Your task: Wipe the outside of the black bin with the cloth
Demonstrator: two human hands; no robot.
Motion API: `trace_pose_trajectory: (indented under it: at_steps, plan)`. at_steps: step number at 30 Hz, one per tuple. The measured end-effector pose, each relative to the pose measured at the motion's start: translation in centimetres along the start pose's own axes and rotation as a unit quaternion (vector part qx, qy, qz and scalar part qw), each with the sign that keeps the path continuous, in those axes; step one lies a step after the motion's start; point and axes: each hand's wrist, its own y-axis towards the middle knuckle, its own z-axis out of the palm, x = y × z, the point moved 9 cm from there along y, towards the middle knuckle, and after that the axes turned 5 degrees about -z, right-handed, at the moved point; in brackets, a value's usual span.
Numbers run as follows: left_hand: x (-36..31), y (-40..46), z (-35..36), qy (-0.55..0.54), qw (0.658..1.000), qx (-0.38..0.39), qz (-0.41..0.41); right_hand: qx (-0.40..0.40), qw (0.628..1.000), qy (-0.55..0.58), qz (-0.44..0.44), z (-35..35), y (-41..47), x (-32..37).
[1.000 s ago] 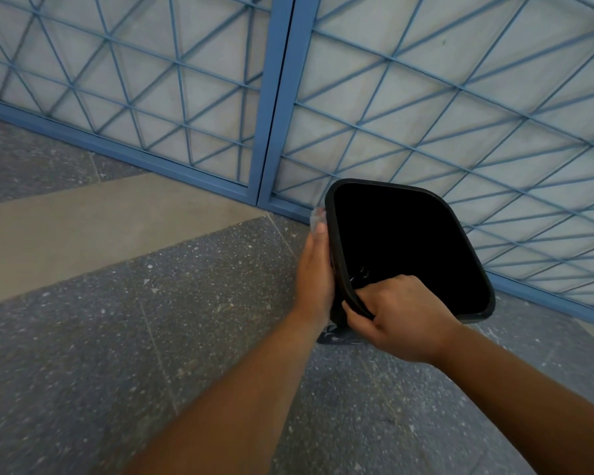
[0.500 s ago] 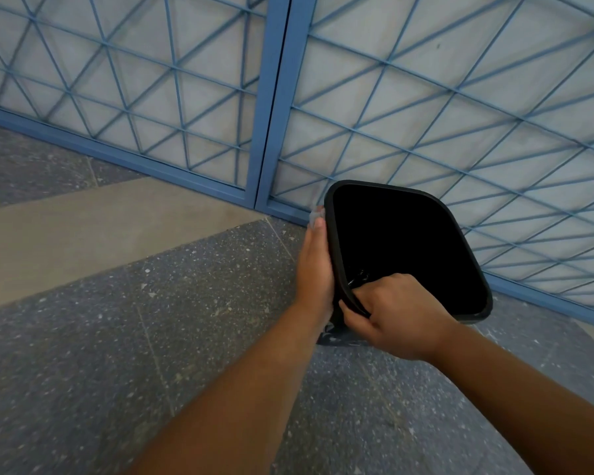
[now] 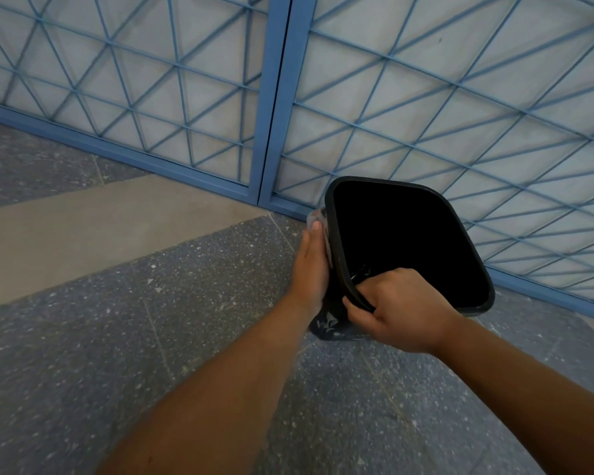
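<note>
Black bin (image 3: 474,305): stands on the speckled grey floor (image 3: 83,354) just in front of the blue lattice panels (image 3: 426,114), seemingly tipped toward the person, its open mouth facing the camera; the inside is too dark to read.
Left hand (image 3: 311,265): laid flat along the bin's left outer wall, fingers straight and together, pressing the cloth against the plastic.
Cloth (image 3: 318,217): pale, mostly hidden under the left hand; only a bit shows past the fingertips, near the rim's upper left corner.
Right hand (image 3: 396,308): curled over the near edge of the rim, thumb outside and fingers tucked inside, holding the bin steady.
Step in hand: wiping the left outer side, as I judge it; the far and right sides are out of sight, so how much is done cannot be told.
Risk, bin slipping: sideways pressure from the wiping hand could skid or tip the light bin if the right hand's hold on the rim loosens.
Risk, cloth bunching: with so little cloth showing, it could ride up or slide out, leaving bare palm rubbing the wall.
Risk, missed areas: the lower wall and base near the floor are hard to reach at this tilt and may go unwiped.
Risk, panels: swinging the bin round could knock it against the lattice close behind.
</note>
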Motion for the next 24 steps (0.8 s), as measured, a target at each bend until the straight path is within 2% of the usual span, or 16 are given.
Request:
trace_pose_trajectory:
  at_steps: [5, 9, 12, 17, 21, 24]
  plan:
    - [-0.4, -1.4, 0.6, 0.016, 0.998, 0.033, 0.043, 0.0, 1.0, 0.006, 0.006, 0.2, -0.2, 0.0]
    - [-0.6, 1.2, 0.2, 0.012, 1.0, -0.003, -0.014, -0.007, 1.0, 0.005, 0.006, -0.2, 0.2, -0.2]
    - [-0.9, 1.3, 0.6, 0.018, 1.0, -0.006, 0.025, 0.004, 1.0, 0.003, 0.008, 0.0, 0.1, -0.3]
    - [1.5, 1.3, -0.4, 0.011, 0.999, -0.022, -0.023, 0.013, 1.0, 0.005, 0.012, 0.1, 0.2, -0.3]
    - [1.0, -0.2, 0.4, 0.003, 1.0, -0.001, 0.012, 0.012, 1.0, 0.0, 0.012, 0.1, 0.2, -0.4]
    - [1.8, -0.4, -0.2, 0.002, 1.0, -0.015, -0.002, 0.011, 1.0, -0.001, 0.014, 0.1, 0.1, -0.3]
